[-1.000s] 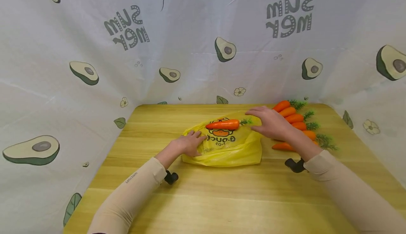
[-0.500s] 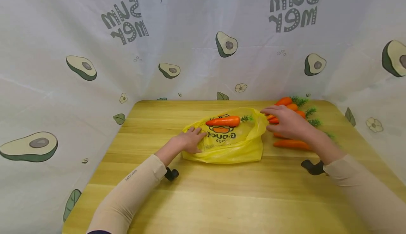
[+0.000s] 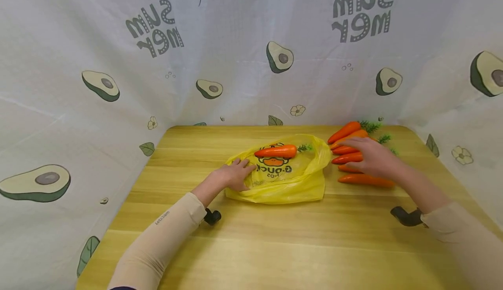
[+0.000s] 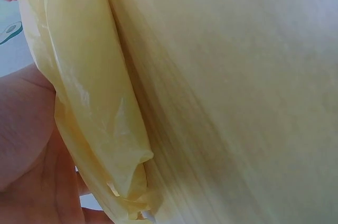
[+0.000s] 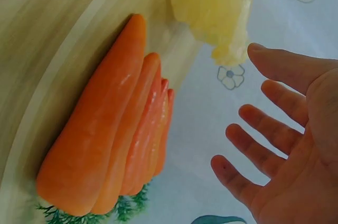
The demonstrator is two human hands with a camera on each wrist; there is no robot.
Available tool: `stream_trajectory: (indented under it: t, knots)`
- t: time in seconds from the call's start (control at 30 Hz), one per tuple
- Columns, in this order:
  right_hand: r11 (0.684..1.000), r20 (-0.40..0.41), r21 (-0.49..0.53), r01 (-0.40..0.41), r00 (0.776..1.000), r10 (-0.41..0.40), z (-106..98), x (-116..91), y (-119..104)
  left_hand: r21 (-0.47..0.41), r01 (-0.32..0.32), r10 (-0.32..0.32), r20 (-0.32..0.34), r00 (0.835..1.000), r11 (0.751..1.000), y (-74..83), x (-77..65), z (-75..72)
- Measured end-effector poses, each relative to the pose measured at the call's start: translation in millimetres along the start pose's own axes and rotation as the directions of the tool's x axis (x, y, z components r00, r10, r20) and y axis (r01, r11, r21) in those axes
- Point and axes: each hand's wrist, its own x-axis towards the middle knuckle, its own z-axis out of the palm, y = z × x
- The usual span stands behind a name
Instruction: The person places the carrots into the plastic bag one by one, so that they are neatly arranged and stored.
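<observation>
Right hand point(image 3: 373, 157): empty, fingers spread and slightly bent, thumb standing well clear of them. It is poised over a row of carrots point(image 3: 363, 179); the right wrist view shows a gap between fingertips and carrots, so no contact is recorded. The thumb is spread wide enough, in my judgement, to straddle one body.

Left hand point(image 3: 235, 175): fingers extended across the left end of a yellow bag point(image 3: 291, 191), touching it. No curl round the film is seen; whether a fold is pinched, I cannot tell. That contact seems adequate to steady the bag and is best maintained while the other hand works.

The row lies just to the right of the bag, packed side by side, tips toward the bag, leafy tops point(image 3: 385, 138) away from it, partly hidden by the right arm. Assessment: lifting one cleanly calls for thumb and fingers on opposite flanks of the thick end. An outermost carrot is the sounder choice, one flank being exposed; a middle one may drag its neighbours. The surface looks smooth and could slip under a light pinch.

A single carrot point(image 3: 277, 151) lies over the bag's print, tip to the left. Whether it is under any film is not clear. The bag's right edge stands close to the row's tips; touching or apart cannot be determined, so a low sweep there risks snagging the film.

All rests on a wooden table point(image 3: 283, 246) before a printed cloth point(image 3: 235, 41).
</observation>
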Motion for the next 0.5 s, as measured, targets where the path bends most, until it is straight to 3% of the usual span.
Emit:
stream_trajectory:
  t: [0.5]
  knots:
    - [1.000, 0.019, 0.010, -0.029, 0.999, 0.029, 4.9, -22.3, 15.0, -0.040, -0.007, 0.007, 0.004, 1.000, 0.999, -3.0, -0.9, 0.9]
